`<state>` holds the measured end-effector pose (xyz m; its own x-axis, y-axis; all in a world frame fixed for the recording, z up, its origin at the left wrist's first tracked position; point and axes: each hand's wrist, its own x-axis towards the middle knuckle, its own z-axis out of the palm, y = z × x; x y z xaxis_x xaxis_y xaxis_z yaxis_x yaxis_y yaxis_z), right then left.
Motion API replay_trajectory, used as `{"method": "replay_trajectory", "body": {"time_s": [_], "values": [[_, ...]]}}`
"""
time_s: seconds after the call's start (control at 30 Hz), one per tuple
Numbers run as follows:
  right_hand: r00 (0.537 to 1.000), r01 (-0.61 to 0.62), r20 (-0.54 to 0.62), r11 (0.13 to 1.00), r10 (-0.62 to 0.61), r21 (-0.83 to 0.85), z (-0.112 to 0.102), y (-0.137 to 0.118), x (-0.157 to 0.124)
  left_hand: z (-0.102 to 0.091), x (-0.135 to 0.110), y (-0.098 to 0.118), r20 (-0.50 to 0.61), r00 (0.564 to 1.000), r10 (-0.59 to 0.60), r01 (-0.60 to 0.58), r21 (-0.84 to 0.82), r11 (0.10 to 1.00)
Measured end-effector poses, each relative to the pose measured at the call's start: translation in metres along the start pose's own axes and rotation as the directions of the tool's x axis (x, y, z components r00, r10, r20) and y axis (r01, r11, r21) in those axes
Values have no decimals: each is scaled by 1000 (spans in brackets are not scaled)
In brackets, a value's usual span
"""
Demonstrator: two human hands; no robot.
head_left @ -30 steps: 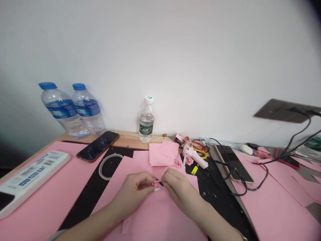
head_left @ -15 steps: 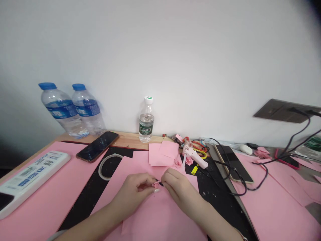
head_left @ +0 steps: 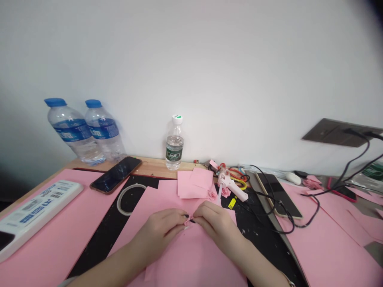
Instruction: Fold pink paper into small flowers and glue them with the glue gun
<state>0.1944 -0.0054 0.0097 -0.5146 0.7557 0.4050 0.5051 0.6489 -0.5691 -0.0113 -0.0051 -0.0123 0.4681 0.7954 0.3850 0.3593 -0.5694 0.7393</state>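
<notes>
Between my two hands is a small piece of pink paper, mostly covered by the fingertips. My left hand pinches it from the left with thumb and forefinger. From the right, my right hand pinches the same piece, its fingers curled. Both hands hover just over large pink paper sheets. Beyond them lie smaller pink paper squares and finished-looking paper roses. A pale pink glue gun rests to the right of the squares.
Two large water bottles lean on the wall at left, near a phone and a white box. A small bottle stands at the back. Black cables cross a second phone at right, below a wall socket.
The fingertips have come closer together around the pink paper, and the left fingers have straightened and rolled over it. Less of the piece shows now.
</notes>
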Motion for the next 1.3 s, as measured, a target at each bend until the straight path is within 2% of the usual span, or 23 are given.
{"method": "replay_trajectory", "body": {"time_s": [0.17, 0.37, 0.53, 0.67, 1.3], "values": [[1000, 12, -26, 1000, -12, 3, -2, 0, 0, 0, 0, 1, 12, 1000, 7, -7, -10, 1000], [999, -12, -52, 1000, 12, 5, 2, 5, 0, 1, 3, 5, 31, 985, -170, 173, -169, 970], [996, -55, -68, 998, 58, 43, 8, 10, -1, 5, 4, 4, 72, 947, -312, 318, -326, 890], [991, -94, -85, 993, 100, 73, 10, 11, 0, 6, 6, 3, 121, 922, -368, 386, -367, 846], [983, -142, -101, 986, 150, 86, 10, 11, 1, 6, 7, 3, 158, 905, -396, 425, -409, 807]]}}
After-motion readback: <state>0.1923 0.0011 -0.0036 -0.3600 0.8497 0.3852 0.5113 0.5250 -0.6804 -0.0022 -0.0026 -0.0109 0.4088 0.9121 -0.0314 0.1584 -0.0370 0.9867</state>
